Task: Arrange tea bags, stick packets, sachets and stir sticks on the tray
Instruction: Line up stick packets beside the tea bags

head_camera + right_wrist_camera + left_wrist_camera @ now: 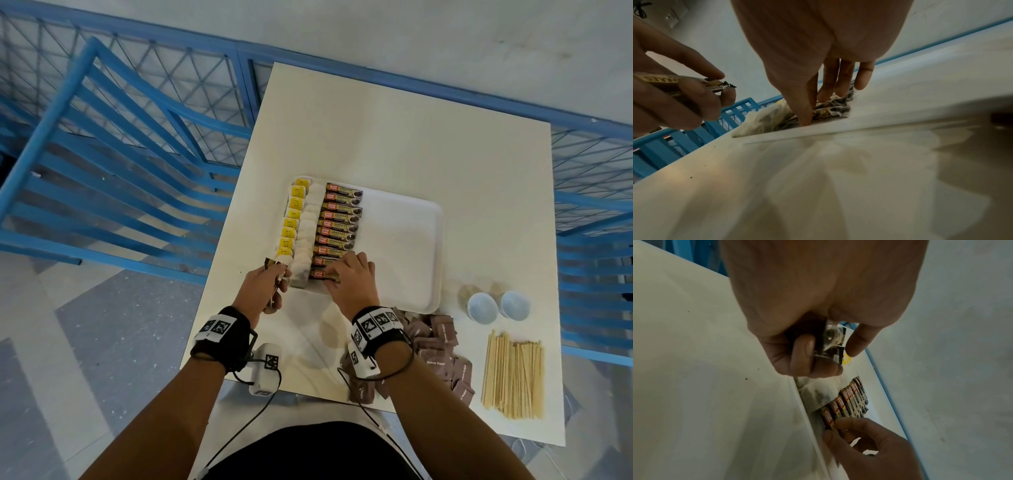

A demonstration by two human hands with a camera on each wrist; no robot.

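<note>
A white tray [400, 246] lies on the table. At its left side stands a column of tea bags [305, 226] with yellow tags, and beside it a column of brown stick packets [339, 222]. My right hand [342, 274] pinches the nearest stick packet [320, 274] between thumb and fingers at the tray's front edge. In the right wrist view, my right hand's [818, 107] thumb tip touches the tray floor. My left hand [275, 287] hovers by the tray's front left corner and grips a small bunch of stick packets [831, 337]. Brown sachets [435, 346] and stir sticks [513, 373] lie on the table.
Two small white cups [481, 306] stand right of the tray, above the stir sticks. The tray's right half is bare. A blue slatted chair [120, 171] stands left of the table [411, 144], and blue railing runs behind it.
</note>
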